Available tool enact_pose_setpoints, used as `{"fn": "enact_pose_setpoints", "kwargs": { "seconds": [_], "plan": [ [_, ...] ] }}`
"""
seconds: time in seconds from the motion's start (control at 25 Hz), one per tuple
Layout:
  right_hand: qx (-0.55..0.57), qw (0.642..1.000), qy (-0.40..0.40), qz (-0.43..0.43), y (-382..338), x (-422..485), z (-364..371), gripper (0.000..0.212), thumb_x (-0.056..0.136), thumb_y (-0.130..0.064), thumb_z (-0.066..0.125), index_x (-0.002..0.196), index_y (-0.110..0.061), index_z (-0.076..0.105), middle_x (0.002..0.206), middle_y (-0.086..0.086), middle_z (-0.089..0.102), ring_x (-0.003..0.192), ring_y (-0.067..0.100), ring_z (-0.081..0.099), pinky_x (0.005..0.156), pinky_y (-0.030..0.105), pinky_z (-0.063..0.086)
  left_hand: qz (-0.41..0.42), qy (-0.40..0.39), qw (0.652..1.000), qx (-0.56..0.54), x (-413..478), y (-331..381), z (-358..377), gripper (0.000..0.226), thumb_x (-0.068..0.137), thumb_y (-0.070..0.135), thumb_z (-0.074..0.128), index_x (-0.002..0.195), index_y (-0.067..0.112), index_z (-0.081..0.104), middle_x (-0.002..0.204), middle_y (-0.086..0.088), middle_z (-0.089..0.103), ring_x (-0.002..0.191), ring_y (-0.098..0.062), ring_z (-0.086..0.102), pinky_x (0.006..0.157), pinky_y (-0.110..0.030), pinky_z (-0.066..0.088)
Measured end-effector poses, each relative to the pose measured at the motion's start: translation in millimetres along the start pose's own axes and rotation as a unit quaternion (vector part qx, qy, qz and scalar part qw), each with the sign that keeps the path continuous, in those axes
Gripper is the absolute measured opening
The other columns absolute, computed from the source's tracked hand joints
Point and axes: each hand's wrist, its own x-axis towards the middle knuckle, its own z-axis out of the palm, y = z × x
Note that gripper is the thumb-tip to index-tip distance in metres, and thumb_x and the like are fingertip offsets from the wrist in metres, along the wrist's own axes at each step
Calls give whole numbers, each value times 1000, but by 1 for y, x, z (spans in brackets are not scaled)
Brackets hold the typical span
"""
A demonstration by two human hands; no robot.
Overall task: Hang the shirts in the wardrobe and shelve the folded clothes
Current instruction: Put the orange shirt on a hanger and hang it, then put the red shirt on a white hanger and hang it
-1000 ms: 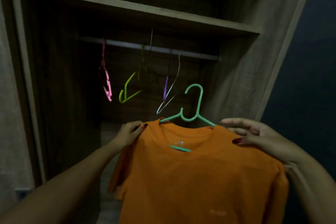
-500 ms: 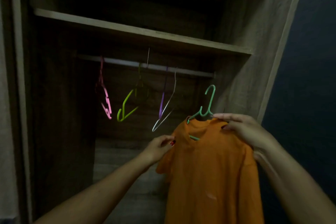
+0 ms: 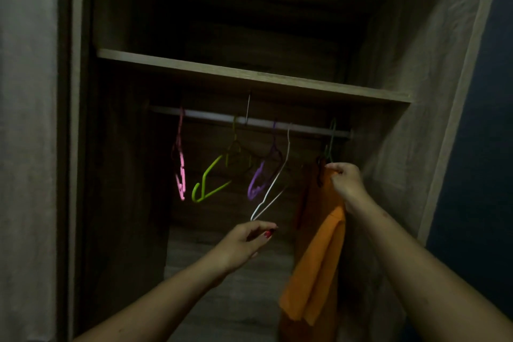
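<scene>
An orange shirt point(image 3: 319, 253) hangs edge-on from a green hanger point(image 3: 331, 144) whose hook sits over the wardrobe rail point(image 3: 216, 116) at its right end. My right hand point(image 3: 345, 179) grips the shirt's shoulder just below that hook. My left hand point(image 3: 245, 240) is lower, in the middle, fingers pinched at the bottom tip of a white hanger point(image 3: 273, 186); whether it grips the tip is unclear. No folded clothes are in view.
Pink point(image 3: 180, 166), lime green point(image 3: 208, 183) and purple point(image 3: 259, 178) bare hangers dangle from the rail left of the white one. A wooden shelf point(image 3: 249, 78) runs above the rail. The wardrobe's right side wall point(image 3: 416, 125) stands close beside the shirt.
The shirt has gone up and right, turned edge-on, and its green hook now sits on the rail. My left hand has let go of the shirt and moved to the white hanger's tip.
</scene>
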Motion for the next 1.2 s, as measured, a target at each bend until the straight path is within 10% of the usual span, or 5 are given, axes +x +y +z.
{"fn": "enact_pose_setpoints", "kwargs": {
  "seconds": [0.4,0.68,1.2],
  "plan": [
    [-185,982,-21,-40,32,19,-5,46,86,5,46,128,-10,58,132,17,54,120,33,52,104,37,42,-41,39,997,-47,-17,-5,4,21,97,18,49,110,30,61,128,-3,62,114,-14,58,81,-23,47],
    [-247,910,53,-328,21,-80,20,31,79,-2,57,107,-13,66,122,8,56,116,27,51,97,45,41,-43,97,992,-68,-45,4,-9,22,97,17,48,112,29,60,121,1,64,108,-7,59,87,-27,49],
    [59,816,-312,-484,-102,-315,254,24,81,5,60,100,-9,67,96,5,65,86,13,60,79,4,38,-120,399,902,-116,-335,-44,-183,21,99,19,45,111,21,62,108,2,69,99,-15,63,86,-30,49]
  ]
}}
